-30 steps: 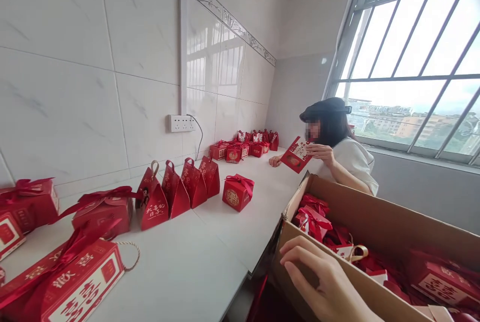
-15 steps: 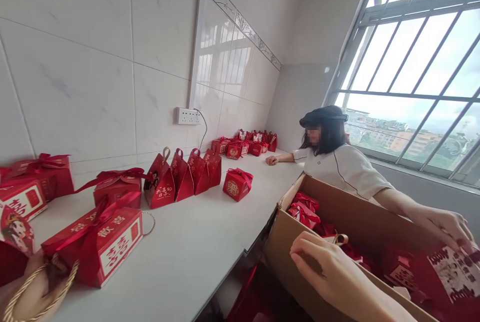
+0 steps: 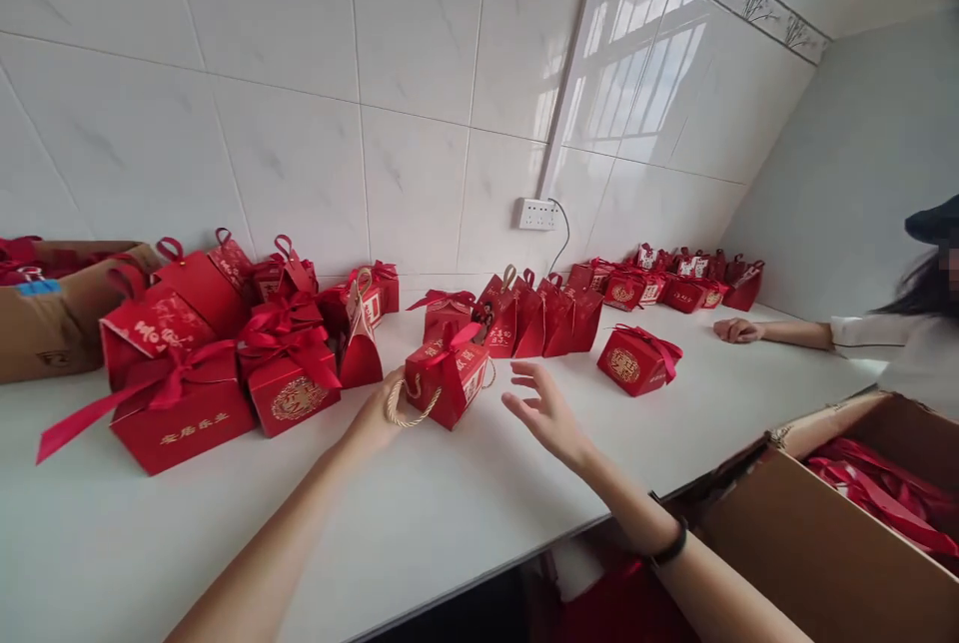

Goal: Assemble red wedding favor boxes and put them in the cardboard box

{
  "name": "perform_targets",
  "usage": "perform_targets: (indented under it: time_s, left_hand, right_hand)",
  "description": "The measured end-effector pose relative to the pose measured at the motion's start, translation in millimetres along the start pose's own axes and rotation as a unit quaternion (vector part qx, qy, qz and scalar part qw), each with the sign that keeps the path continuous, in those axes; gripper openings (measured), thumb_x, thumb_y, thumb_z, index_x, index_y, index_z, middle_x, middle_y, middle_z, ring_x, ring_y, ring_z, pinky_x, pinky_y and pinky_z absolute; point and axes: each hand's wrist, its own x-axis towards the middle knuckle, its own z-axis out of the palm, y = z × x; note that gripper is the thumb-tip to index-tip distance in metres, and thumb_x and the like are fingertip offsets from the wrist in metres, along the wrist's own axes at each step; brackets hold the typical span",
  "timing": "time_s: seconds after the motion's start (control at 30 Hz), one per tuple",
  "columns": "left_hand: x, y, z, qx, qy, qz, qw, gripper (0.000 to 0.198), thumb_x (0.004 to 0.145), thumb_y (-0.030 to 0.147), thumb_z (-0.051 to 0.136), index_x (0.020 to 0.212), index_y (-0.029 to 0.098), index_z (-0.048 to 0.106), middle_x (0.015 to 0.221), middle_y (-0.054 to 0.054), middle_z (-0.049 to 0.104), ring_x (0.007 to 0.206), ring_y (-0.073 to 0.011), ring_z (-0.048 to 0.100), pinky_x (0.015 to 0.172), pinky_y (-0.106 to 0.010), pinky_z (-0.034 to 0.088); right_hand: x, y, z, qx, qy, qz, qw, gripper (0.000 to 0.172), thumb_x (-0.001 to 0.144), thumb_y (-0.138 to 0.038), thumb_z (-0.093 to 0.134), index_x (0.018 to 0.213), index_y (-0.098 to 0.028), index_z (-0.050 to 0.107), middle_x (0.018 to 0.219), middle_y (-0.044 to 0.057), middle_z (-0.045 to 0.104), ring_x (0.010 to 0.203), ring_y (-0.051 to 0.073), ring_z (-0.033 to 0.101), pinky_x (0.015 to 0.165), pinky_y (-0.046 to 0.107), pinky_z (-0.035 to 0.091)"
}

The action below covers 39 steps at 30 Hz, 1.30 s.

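My left hand [image 3: 381,413] is closed at the left end of a red gift box [image 3: 441,388] with a ribbon bow and gold rope handles; some fingers are hidden behind it. Just right of that box, my right hand [image 3: 545,415] hovers over the counter with its fingers apart and nothing in them. Behind the held box stand another ribboned box [image 3: 448,312] and a row of triangular red boxes [image 3: 552,319] with loop handles. A single red box with a gold round emblem [image 3: 625,364] sits beyond my right hand.
Several red boxes [image 3: 184,403] are piled at the left, beside a cardboard carton [image 3: 45,323]. More boxes [image 3: 685,292] line the far wall. At the right, an open carton [image 3: 824,503] holds red boxes. A co-worker's hand [image 3: 738,329] rests on the white counter [image 3: 360,543].
My view has swung left, bringing the left pile into sight. My right hand has moved from over the carton to beside the held box. My left hand still grips that box.
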Motion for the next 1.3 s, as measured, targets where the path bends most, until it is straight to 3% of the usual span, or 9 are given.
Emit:
perform_targets:
  time_s: [0.13,0.27,0.37,0.47,0.57,0.83,0.93,1.03,1.3]
  left_hand:
    - [-3,13,-1.6,0.003,-0.037,0.012,0.999,0.045,0.055,0.004,0.05,0.095,0.018,0.067,0.085,-0.003,0.067,0.087,-0.0241,0.062,0.084,-0.036,0.048]
    - [-7,21,7.5,-0.006,-0.08,0.005,0.997,0.029,0.064,0.008,0.047,0.081,0.017,0.068,0.067,-0.002,0.063,0.068,-0.0202,0.062,0.071,-0.033,0.05]
    - [-7,21,12.3,-0.014,-0.092,-0.009,0.996,0.022,0.069,0.014,0.052,0.083,0.015,0.069,0.068,-0.005,0.065,0.071,-0.023,0.064,0.07,-0.034,0.051]
    - [-8,22,14.0,-0.015,-0.035,-0.017,0.999,0.036,0.08,0.026,0.049,0.112,0.016,0.062,0.105,-0.012,0.066,0.1,-0.028,0.062,0.091,-0.043,0.046]
    - [-13,26,19.7,-0.006,0.02,0.014,1.0,0.05,0.092,0.043,0.036,0.136,0.02,0.041,0.141,-0.013,0.043,0.131,-0.0289,0.04,0.108,-0.047,0.032]
    - [-23,20,42.8,0.049,-0.103,0.119,0.986,0.101,0.075,0.067,0.06,0.148,0.022,0.007,0.156,-0.015,0.002,0.143,-0.0379,0.004,0.115,-0.056,0.018]
    - [-21,23,39.0,-0.016,-0.121,0.119,0.985,0.094,0.071,0.062,0.069,0.141,0.023,0.022,0.149,-0.017,0.026,0.136,-0.0385,0.029,0.107,-0.051,0.035]
    - [-20,29,33.5,-0.076,-0.164,0.085,0.98,0.072,0.077,0.051,0.069,0.132,0.022,0.032,0.127,-0.013,0.053,0.113,-0.0309,0.055,0.091,-0.04,0.049]
    - [-21,33,35.1,-0.127,-0.233,0.086,0.96,0.069,0.085,0.058,0.054,0.138,0.022,0.029,0.132,-0.014,0.051,0.118,-0.0318,0.053,0.096,-0.042,0.046]
  right_hand:
    - [26,13,39,0.08,-0.051,-0.044,0.995,0.09,0.067,-0.049,0.072,0.138,-0.025,0.021,0.145,0.016,0.031,0.132,0.028,0.038,0.104,0.048,0.039]
    - [7,26,53,0.049,0.03,-0.077,0.995,0.101,0.065,-0.047,0.074,0.14,-0.023,0.01,0.137,0.017,0.035,0.127,0.03,0.042,0.105,0.051,0.036]
    - [-5,27,48,-0.018,0.075,-0.103,0.992,0.092,0.068,-0.044,0.07,0.139,-0.022,0.014,0.13,0.015,0.039,0.124,0.032,0.043,0.104,0.054,0.036]
    - [-2,23,42,-0.042,0.143,-0.084,0.985,0.074,0.074,-0.043,0.062,0.135,-0.022,0.026,0.122,0.013,0.04,0.12,0.032,0.042,0.1,0.056,0.037]
    - [5,22,40,-0.054,0.166,-0.042,0.984,0.066,0.075,-0.046,0.062,0.13,-0.024,0.035,0.116,0.013,0.04,0.114,0.032,0.043,0.095,0.056,0.042]
    - [-15,21,46,-0.157,0.105,-0.164,0.968,0.07,0.073,-0.049,0.068,0.129,-0.024,0.034,0.129,0.017,0.029,0.121,0.036,0.041,0.091,0.055,0.047]
    - [-26,21,33,-0.126,0.028,-0.213,0.968,0.074,0.079,-0.045,0.062,0.139,-0.028,0.022,0.129,0.015,0.033,0.112,0.03,0.049,0.083,0.047,0.053]
    - [-25,26,11,-0.081,0.044,-0.21,0.973,0.077,0.084,-0.046,0.056,0.142,-0.03,0.009,0.128,0.014,0.037,0.099,0.025,0.055,0.075,0.041,0.054]
    - [-12,16,-4,-0.105,-0.118,-0.151,0.976,0.092,0.07,-0.047,0.069,0.143,-0.019,0.021,0.142,0.017,0.026,0.139,0.035,0.021,0.109,0.049,0.033]
